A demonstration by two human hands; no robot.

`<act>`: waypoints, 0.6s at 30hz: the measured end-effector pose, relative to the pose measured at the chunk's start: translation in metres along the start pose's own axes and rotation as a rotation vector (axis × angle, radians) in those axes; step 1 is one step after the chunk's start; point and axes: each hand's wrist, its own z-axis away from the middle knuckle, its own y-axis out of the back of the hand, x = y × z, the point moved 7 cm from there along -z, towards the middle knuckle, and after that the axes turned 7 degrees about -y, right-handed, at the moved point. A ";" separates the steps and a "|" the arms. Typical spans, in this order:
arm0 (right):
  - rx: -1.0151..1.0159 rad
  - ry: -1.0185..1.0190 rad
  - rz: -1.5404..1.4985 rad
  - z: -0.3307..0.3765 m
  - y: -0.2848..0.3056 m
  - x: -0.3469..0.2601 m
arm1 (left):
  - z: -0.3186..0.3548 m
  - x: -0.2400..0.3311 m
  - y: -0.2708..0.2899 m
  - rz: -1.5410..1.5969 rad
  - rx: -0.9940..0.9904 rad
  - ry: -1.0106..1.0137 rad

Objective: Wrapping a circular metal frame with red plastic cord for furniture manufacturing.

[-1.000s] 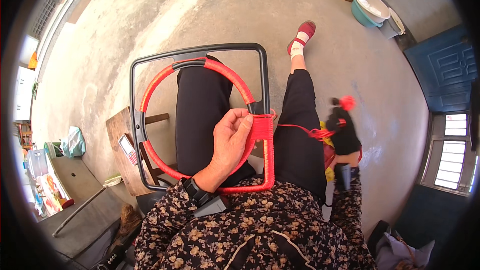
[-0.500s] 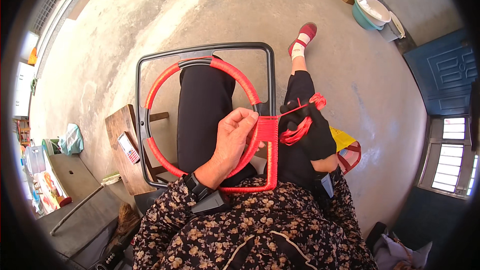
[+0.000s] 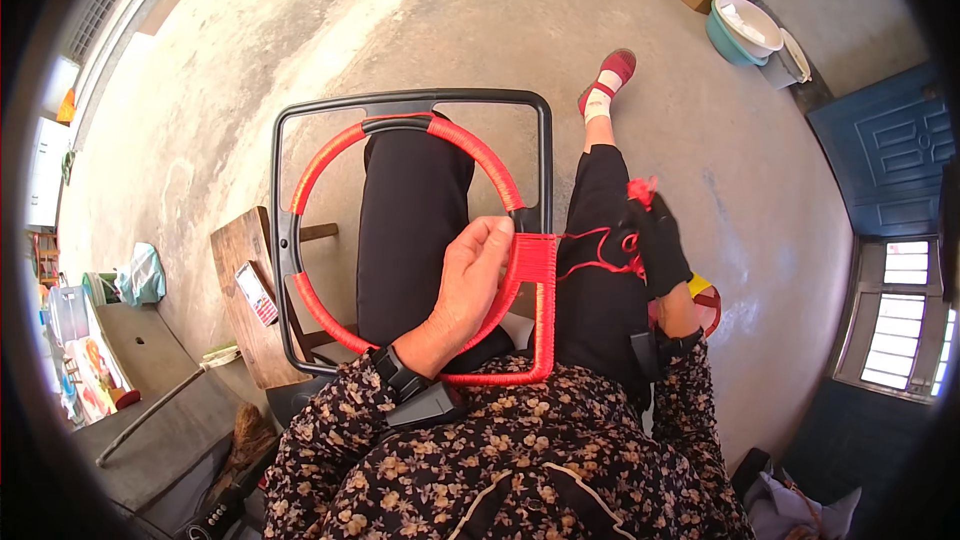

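A black frame (image 3: 547, 155), rectangular with a ring (image 3: 325, 162) inside it, lies across my lap. Red cord wraps much of the ring and the frame's near right corner. Between ring and frame, a woven red cord panel (image 3: 536, 260) bridges the right side. My left hand (image 3: 474, 270), bare, is closed on the ring at the panel's left edge, thumb on top. Off to the right, my right hand (image 3: 660, 240) in a black glove is closed on a bundle of red cord (image 3: 641, 192). Loose loops of the cord hang slack between it and the panel.
A wooden stool (image 3: 236, 295) with a phone (image 3: 257, 292) on it stands left of my knee. Basins (image 3: 748, 25) sit by the wall at the far right, near a blue door (image 3: 885, 150). A stick (image 3: 150, 420) lies on the left.
My right hand has moved right and away from the panel with the cord bundle. The cord, taut before, now hangs in loose curves. My left hand keeps its hold.
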 end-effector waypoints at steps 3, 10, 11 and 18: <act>0.329 0.303 0.095 0.033 0.009 -0.073 | -0.002 -0.001 0.008 0.057 0.058 0.026; -0.047 1.160 0.780 0.107 -0.081 -0.143 | -0.003 0.009 0.010 0.241 0.108 -0.118; -0.045 0.996 0.421 0.099 -0.064 -0.138 | -0.001 0.007 0.009 0.280 0.111 -0.120; -0.564 0.245 -0.232 0.031 -0.077 -0.044 | -0.005 -0.003 0.013 0.114 0.137 -0.176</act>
